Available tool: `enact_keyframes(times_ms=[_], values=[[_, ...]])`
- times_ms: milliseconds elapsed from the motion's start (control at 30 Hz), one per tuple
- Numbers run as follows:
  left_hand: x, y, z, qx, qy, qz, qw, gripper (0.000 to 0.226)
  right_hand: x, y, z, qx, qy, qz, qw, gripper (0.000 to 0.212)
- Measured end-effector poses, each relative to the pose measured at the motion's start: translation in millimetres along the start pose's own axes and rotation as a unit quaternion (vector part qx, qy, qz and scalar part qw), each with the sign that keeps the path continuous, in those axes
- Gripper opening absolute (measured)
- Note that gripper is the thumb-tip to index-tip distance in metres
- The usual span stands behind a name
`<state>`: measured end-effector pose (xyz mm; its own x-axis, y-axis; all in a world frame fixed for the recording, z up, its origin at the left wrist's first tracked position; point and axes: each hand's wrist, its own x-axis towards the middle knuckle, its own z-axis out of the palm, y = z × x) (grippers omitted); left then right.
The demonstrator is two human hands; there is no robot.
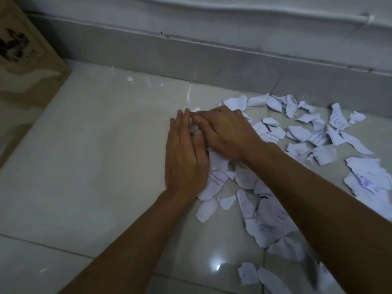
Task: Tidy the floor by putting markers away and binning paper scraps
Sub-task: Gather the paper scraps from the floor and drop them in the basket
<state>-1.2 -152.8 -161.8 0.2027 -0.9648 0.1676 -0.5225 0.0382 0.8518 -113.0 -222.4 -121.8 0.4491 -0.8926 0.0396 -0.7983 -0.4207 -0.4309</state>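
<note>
Several torn white paper scraps with blue writing lie scattered over the pale tiled floor, from the wall down to the lower right. My left hand stands on edge with its fingers straight and together, pressed against the left side of the scraps. My right hand lies flat, palm down, on top of a small heap of scraps and touches my left fingertips. Both hands cup the heap between them; what sits under the palms is hidden. No markers are in view.
A grey skirting and white wall run along the far side of the scraps. A brown cardboard box stands at the far left against the wall. Bare floor tiles stretch to the left of my hands.
</note>
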Motion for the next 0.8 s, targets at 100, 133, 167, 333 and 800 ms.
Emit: enact_keyframes(times_ms=[100,133,167,333,800], values=[[-2,-2,-2,0.036,-0.047,0.012,0.998,0.056,-6,8,-10,0.011,0.105,-0.024,0.994,0.041],[-1,-2,-2,0.053,-0.055,0.017,0.997,0.056,-3,15,-14,0.003,0.111,-0.003,0.994,0.041],[-1,-2,-2,0.071,-0.06,0.022,0.995,0.056,0,21,-18,-0.007,0.099,0.031,0.995,0.042],[-2,-4,-3,0.12,-0.069,0.039,0.99,0.055,-12,33,-17,0.014,-0.058,0.103,0.993,0.047],[-25,-7,-32,0.084,-0.219,0.113,0.966,0.05,-146,-24,10,-0.008,-0.068,0.01,0.998,0.107]])
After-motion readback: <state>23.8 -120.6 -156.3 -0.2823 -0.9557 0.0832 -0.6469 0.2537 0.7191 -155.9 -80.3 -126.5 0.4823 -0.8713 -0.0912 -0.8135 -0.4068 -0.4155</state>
